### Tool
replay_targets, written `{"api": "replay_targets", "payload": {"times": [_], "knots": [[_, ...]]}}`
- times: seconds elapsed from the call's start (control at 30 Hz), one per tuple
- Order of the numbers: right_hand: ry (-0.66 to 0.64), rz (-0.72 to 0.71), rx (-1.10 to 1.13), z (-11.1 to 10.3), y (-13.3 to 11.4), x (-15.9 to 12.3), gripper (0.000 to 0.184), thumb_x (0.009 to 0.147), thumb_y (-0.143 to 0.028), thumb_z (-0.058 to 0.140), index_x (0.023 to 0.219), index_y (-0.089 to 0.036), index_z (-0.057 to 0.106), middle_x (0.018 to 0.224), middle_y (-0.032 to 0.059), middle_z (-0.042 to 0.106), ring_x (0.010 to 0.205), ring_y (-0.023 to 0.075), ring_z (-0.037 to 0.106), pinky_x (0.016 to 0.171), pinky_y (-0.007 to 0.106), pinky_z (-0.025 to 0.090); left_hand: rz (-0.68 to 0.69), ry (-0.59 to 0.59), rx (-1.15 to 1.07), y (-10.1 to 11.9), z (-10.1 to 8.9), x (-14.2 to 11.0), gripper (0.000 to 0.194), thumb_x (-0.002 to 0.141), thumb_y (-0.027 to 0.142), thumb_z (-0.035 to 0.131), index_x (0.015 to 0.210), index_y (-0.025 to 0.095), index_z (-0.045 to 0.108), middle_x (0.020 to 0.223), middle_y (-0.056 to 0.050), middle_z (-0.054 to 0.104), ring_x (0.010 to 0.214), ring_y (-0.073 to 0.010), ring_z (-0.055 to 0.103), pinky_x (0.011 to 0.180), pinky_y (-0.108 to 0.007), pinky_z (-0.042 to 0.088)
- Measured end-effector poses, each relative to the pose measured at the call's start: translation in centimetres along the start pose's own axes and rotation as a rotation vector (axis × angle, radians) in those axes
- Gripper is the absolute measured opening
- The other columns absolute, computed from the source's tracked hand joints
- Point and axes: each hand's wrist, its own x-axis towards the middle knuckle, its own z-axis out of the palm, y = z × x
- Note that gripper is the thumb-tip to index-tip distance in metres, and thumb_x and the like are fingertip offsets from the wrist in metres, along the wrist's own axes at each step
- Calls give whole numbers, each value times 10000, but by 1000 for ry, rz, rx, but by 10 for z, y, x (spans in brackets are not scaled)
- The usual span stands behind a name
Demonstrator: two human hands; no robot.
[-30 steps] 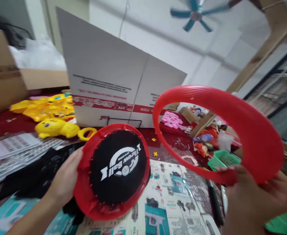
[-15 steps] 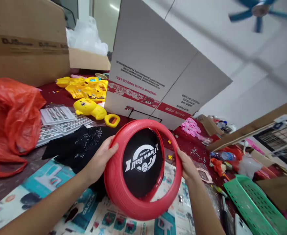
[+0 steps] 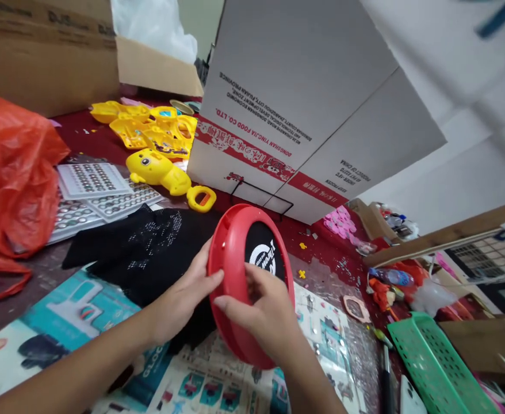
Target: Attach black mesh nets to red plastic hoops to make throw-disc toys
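Observation:
A round red Throw Ball toy disc (image 3: 234, 253) is held up in front of me, tilted on edge. Its black centre (image 3: 264, 244) carries white print, partly covered by my fingers. A narrow gap runs between its front and back rings at the upper left. My left hand (image 3: 187, 299) grips the left side, thumb on the rim. My right hand (image 3: 265, 310) is closed over the front ring, thumb outside and fingers reaching inside it. Beneath lie a black cloth (image 3: 149, 247) and a printed cardboard sheet (image 3: 92, 310).
A large white carton (image 3: 278, 103) stands behind. At left are a red plastic bag (image 3: 15, 172), trays of small round parts (image 3: 95, 184) and a yellow toy (image 3: 160, 172). A green basket (image 3: 437, 362), a phone (image 3: 410, 397) and a pink frame (image 3: 358, 309) lie at right.
The disc has turned more edge-on, and its two rings are closer together. My right hand has moved left from the far rim onto the front ring. My view has shifted slightly.

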Motion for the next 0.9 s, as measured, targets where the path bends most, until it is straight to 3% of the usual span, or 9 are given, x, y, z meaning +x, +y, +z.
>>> {"api": "replay_targets", "payload": {"times": [0.1,0.17,0.3,0.4,0.53,0.7,0.9], "knots": [[103,23,211,-29,-3,-8,329,757,-363,680,1068,-262,647,830,8,675,629,143,606,552,252,495,-26,-194,-100,8,0,-1,904,818,233,665,1459,372,43,1496,-35,327,1340,-271,351,1067,-383,396],[194,32,245,-50,-4,-17,363,760,-401,675,1092,-260,642,757,4,643,529,121,556,463,231,455,-18,-263,-142,12,1,-2,929,796,187,686,1451,409,65,1512,-15,298,1351,-275,330,1056,-392,414],[371,16,270,-76,-1,-34,322,726,-453,703,970,-243,700,724,19,613,494,94,496,422,204,413,-6,-221,-118,11,-1,-7,916,774,167,702,1429,464,135,1534,48,227,1383,-290,249,1017,-390,463],[470,-26,310,-83,3,-40,288,713,-483,710,889,-256,725,692,18,597,529,101,497,459,209,435,23,-137,-75,8,-2,-8,959,727,166,742,1435,444,158,1519,27,272,1369,-332,268,957,-401,517],[426,-97,245,-74,2,-40,353,686,-491,734,992,-316,715,811,34,611,603,136,523,478,242,451,109,-48,-42,8,3,-7,990,664,136,783,1423,438,224,1482,-2,356,1293,-348,406,911,-381,548],[444,-150,46,-36,-4,-40,356,736,-406,720,1084,-347,679,906,50,579,780,210,553,619,323,491,213,1,40,6,13,-11,998,656,116,785,1406,472,231,1384,-11,484,1100,-280,599,890,-368,555],[248,-321,25,-13,12,-28,470,762,-345,713,1214,-393,589,1032,44,605,904,216,577,757,348,490,422,111,172,0,12,-13,999,611,113,818,1349,536,292,1279,34,551,997,-211,648,820,-285,576]]}}
